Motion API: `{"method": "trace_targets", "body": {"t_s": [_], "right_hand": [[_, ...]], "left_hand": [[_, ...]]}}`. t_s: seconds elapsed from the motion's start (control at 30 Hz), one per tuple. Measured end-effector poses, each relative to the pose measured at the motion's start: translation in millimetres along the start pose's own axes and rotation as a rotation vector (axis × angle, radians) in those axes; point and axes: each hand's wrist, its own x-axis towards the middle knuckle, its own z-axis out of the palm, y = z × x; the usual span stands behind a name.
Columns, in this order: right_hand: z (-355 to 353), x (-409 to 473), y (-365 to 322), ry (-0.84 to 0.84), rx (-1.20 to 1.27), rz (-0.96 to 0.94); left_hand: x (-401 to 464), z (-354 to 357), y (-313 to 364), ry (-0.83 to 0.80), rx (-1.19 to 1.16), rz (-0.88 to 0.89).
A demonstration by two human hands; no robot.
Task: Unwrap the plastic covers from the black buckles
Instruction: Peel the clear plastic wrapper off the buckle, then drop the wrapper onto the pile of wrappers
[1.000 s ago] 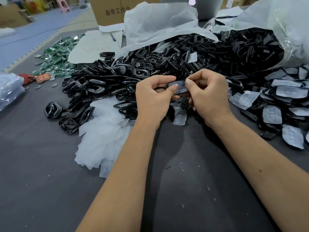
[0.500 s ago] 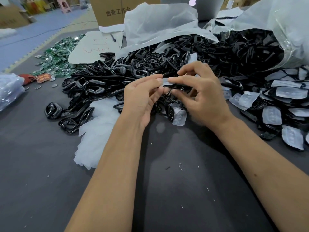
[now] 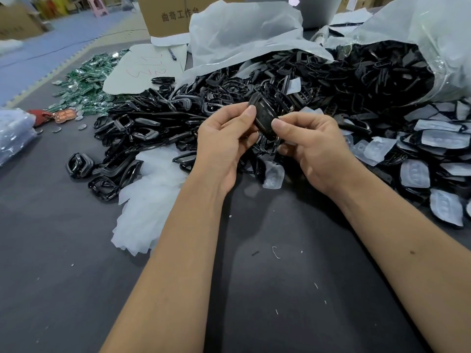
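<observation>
clear bag (image 3: 438,47) of black buckles (image 3: 377,72)

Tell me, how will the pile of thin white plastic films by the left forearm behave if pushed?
The pile of thin white plastic films looks floppy and very light: the sheets lie crumpled and translucent. Pushed, they would probably slide and scatter across the smooth dark grey table rather than move together.

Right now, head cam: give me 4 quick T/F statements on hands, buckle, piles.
1. Both hands pinch one black buckle: left hand, right hand. True.
2. The peeled plastic covers are heaped to the right of the right forearm. False: they lie left of the left forearm.
3. The green circuit boards lie far left. True.
4. The cardboard box stands at the near table edge. False: it stands at the far side.
</observation>
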Motion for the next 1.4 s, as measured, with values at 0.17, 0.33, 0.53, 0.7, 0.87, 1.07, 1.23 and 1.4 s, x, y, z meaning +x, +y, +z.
{"method": "trace_targets", "body": {"t_s": [0.17, 0.33, 0.53, 0.7, 0.87, 1.07, 1.23, 1.4], "right_hand": [[-5, 3, 0, -0.036, 0.125, 0.090], [-5, 2, 4, 0.014, 0.179, 0.025], [-6, 3, 5, 0.027, 0.145, 0.007], [-10, 4, 3, 0.007, 0.131, 0.014], [-4, 3, 5, -0.022, 0.180, 0.028], [-15, 0, -2, -0.068, 0.171, 0.010], [-17, -5, -13, 0.000, -0.103, -0.102], [-45, -13, -48, 0.019, -0.654, -0.286]], "left_hand": [[1, 2, -1, 0.031, -0.010, -0.026], [1, 2, -3, 0.043, 0.025, -0.029], [0, 4, -5, 0.029, 0.012, -0.022], [-2, 4, -3, 0.002, 0.020, 0.022], [-2, 5, -3, 0.027, 0.074, 0.036], [-5, 6, -2, -0.052, 0.105, 0.069], [-7, 9, -6, -0.038, 0.170, 0.138], [-9, 29, -9, -0.144, 0.446, 0.353]]}}
